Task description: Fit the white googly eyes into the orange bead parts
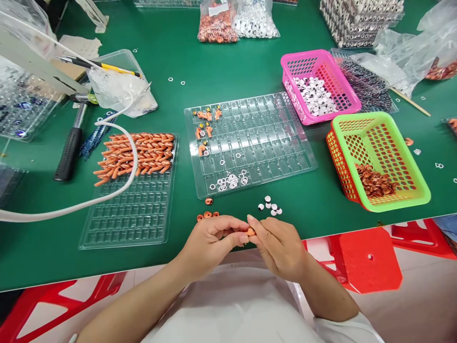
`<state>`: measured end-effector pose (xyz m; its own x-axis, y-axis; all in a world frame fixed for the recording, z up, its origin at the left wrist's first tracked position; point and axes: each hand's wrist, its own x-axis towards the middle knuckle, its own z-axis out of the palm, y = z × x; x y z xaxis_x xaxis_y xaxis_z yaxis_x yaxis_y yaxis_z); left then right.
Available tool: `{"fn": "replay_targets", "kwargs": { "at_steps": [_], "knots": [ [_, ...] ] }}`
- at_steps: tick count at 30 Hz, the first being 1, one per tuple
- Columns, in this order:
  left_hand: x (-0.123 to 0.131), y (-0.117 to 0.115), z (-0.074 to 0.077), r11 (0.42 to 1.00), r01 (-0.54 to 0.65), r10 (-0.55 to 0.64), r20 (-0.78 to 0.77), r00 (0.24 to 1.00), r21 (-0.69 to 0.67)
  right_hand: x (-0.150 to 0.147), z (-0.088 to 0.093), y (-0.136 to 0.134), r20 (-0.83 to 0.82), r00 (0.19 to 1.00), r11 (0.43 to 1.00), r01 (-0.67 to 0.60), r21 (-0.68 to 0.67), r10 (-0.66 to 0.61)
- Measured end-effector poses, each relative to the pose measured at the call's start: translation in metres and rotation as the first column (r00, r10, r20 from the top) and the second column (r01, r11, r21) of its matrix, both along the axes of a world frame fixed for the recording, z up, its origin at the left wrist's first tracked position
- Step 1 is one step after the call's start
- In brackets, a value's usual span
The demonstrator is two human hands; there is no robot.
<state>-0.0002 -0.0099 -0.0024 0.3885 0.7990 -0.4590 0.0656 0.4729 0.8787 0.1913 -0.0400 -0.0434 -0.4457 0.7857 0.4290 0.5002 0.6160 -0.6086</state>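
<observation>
My left hand and my right hand meet at the table's front edge, fingertips pinched on a small orange plastic part between them. Fingers cover most of that part. Just beyond my left hand lie several orange round pieces. Past my right hand is a little group of white and black discs. A clear compartment tray lies farther out, with a few orange assembled pieces in its left compartments and white rings along its near side.
To the left, a second clear tray bears rows of orange parts, with a white cable across it. A hammer lies beyond. At right stand a pink basket of discs and a green basket of copper-coloured pieces.
</observation>
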Motion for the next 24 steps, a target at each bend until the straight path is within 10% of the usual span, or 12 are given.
{"fn": "replay_targets", "kwargs": {
  "at_steps": [24],
  "knots": [
    [0.0004, -0.0039, 0.0008, 0.991, -0.016, 0.019, 0.024, 1.0, -0.131, -0.0021, -0.0019, -0.0007, -0.023, 0.999, 0.998, -0.046, 0.034, 0.047]
  ]
}}
